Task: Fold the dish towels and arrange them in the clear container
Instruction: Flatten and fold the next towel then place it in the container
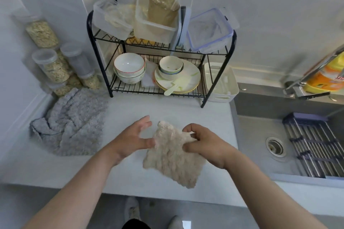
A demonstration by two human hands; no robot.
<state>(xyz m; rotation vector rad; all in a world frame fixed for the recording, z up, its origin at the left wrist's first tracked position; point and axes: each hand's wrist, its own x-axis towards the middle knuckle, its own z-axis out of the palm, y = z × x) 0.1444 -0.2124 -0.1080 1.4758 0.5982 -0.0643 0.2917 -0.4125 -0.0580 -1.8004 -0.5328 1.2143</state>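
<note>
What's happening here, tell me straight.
A person is working on a beige dish towel over the counter. The right grip pinches its upper edge; the left grip is open beside it. A grey towel lies crumpled at the left, unfolded. Neither towel is put away yet.

One head-worn wide-angle view, steeply down and forward, close above the countertop point(130, 109)
</note>
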